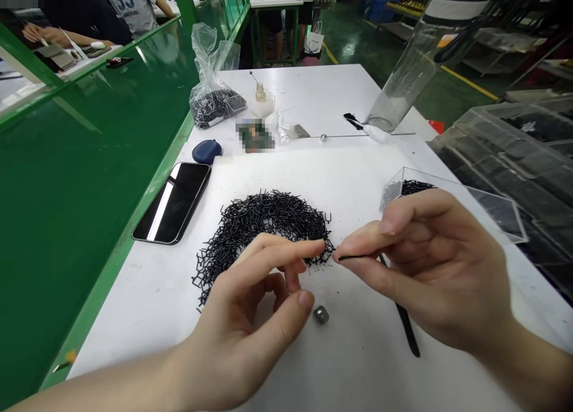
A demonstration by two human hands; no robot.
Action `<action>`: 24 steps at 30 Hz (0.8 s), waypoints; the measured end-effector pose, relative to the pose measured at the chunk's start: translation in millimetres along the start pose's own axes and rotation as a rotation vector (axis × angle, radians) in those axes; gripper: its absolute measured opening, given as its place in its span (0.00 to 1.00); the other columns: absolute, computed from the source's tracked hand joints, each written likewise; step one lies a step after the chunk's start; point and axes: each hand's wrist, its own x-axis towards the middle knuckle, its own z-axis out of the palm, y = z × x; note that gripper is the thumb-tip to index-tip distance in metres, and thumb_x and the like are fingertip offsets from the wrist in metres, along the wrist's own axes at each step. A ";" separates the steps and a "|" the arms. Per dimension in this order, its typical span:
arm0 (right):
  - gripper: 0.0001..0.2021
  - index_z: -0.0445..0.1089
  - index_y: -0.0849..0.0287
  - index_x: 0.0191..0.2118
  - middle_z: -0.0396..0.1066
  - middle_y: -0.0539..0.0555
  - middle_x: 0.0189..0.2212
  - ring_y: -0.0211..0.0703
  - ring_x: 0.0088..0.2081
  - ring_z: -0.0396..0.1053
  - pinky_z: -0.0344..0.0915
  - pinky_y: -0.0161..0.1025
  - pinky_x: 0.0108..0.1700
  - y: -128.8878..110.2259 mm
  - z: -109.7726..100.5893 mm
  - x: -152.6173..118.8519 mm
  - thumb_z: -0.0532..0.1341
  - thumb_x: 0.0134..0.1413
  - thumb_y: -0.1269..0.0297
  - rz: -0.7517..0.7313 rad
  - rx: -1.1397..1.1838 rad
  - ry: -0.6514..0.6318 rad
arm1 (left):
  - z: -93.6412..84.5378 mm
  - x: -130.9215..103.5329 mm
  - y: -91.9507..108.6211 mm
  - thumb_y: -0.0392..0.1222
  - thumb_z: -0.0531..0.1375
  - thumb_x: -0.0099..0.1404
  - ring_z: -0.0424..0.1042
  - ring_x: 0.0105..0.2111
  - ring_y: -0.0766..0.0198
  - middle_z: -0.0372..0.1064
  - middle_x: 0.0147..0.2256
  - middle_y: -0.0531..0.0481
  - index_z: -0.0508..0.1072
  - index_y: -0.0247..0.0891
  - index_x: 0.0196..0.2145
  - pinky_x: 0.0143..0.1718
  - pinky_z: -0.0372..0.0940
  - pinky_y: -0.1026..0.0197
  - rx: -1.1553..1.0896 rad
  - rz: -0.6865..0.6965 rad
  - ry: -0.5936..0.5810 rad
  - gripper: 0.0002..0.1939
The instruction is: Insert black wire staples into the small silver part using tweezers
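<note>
Black wire [353,257] is being pinched by the right hand [441,268] just right of the bent-wire pile [268,208], ideally lightly to avoid slips, while the seemingly empty left hand [244,328] is being held at its near side, thumb and forefinger apart.

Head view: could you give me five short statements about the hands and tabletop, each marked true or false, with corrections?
1. The right hand pinches a thin black piece between its fingers. True.
2. The left hand holds the phone. False: the phone lies on the table, apart from the left hand.
3. The pile of small black pieces is curved. True.
4. The plastic bag is right of the clear bottle. False: in the picture, the plastic bag is left of the clear bottle.
5. The small grey block lies near the left thumb. True.
</note>
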 end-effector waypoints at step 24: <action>0.18 0.76 0.48 0.40 0.90 0.42 0.32 0.34 0.33 0.86 0.80 0.25 0.42 -2.7 6.2 0.0 0.85 0.57 0.69 0.863 0.460 -0.195 | 5.9 10.9 5.2 0.31 0.80 0.63 0.77 0.31 0.69 0.83 0.35 0.51 0.95 0.56 0.40 0.31 0.73 0.70 0.044 -0.044 0.224 0.16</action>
